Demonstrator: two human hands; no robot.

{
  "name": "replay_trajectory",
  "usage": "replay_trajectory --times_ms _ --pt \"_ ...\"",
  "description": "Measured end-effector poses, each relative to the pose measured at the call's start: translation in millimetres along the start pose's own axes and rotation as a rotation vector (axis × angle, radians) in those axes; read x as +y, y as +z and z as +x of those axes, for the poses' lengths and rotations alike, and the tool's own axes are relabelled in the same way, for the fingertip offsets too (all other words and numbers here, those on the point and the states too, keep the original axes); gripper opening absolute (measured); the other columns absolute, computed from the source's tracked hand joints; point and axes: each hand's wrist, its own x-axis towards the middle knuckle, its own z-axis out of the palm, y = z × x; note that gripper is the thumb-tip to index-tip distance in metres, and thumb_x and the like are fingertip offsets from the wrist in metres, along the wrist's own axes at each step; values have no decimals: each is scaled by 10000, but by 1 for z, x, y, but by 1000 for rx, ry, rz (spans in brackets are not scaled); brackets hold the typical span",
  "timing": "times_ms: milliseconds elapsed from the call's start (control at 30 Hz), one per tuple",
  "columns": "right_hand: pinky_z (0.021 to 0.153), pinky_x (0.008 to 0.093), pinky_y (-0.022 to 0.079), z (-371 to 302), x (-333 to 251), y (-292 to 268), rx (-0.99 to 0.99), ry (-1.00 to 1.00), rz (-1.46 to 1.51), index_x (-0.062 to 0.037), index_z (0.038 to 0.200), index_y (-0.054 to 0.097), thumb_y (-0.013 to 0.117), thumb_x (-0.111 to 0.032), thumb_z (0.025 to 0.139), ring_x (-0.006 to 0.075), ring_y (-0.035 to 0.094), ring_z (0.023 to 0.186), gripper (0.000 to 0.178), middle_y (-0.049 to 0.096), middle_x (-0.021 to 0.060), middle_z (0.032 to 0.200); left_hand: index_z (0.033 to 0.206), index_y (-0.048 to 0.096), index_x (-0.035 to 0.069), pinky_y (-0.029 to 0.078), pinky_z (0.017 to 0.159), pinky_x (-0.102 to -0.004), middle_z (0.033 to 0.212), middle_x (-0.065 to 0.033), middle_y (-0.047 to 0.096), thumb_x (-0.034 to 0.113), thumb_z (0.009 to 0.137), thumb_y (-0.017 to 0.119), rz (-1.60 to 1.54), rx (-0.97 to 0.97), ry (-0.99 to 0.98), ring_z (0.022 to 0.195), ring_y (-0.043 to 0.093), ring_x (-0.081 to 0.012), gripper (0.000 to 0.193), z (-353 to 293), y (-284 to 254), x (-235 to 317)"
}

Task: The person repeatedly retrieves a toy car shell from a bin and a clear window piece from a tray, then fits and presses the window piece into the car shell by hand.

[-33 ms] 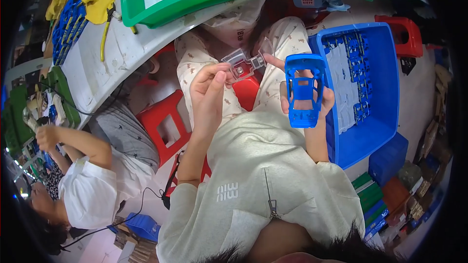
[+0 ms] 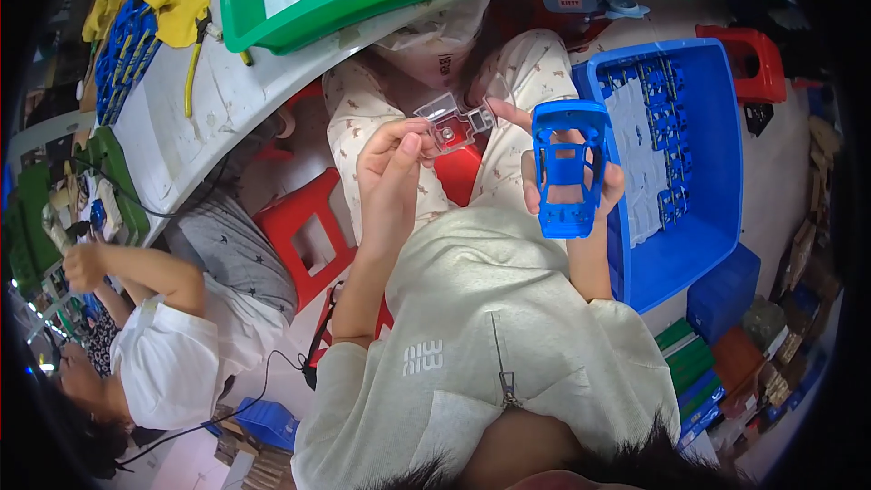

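Over my lap, my left hand pinches a clear plastic moulded piece that looks like a toy car's window insert, between thumb and fingertips. To the right of it, my right hand grips a blue toy car body shell from behind, with its long side upright in view. Openings for the windows and roof show through the shell. The right index finger reaches left past the shell to the right end of the clear piece. The shell and the clear piece are apart. The shell hides part of the right hand.
On my right stands a blue bin with rows of blue car shells and a white sheet. A green tray sits on the white table ahead. A red stool and a co-worker in a white shirt are at left.
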Motion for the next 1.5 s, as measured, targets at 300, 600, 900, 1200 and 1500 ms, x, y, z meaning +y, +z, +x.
replay_trajectory --times_ms 300,600,900,1200,1500 --pt "501 256 507 2 -6 10 100 -37 -158 13 1296 264 573 -469 725 241 609 653 809 143 383 1306 960 534 6 357 651 -208 794 -18 541 154 854 516 -104 10 -157 722 464 -84 183 4 -1 -8" --pt "471 241 504 0 -10 6 58 -196 -134 -31 1260 365 620 -463 690 236 616 624 759 144 368 1317 978 511 12 358 636 -208 775 -7 532 163 861 505 -235 28 -198 702 460 -75 191 4 -7 -9" --pt "614 335 514 5 -13 2 -14 -44 -229 52 1277 260 609 -364 707 299 602 743 787 201 339 1319 954 492 -1 347 614 -218 754 -27 502 106 874 443 -326 -10 -257 687 427 -105 143 0 -9 -12" --pt "605 349 516 -4 -7 3 -9 -41 9 -15 1308 248 549 -401 738 326 586 755 752 212 288 1337 980 498 22 364 633 -197 771 -2 538 166 871 491 -312 6 -256 691 472 -70 180 -1 -10 -15" --pt "593 335 498 -12 -5 -6 -24 175 -78 10 1269 289 509 -366 763 312 587 720 668 359 352 1214 979 488 16 366 645 -232 773 -22 528 151 862 495 -252 219 -21 692 465 -99 179 1 2 1"
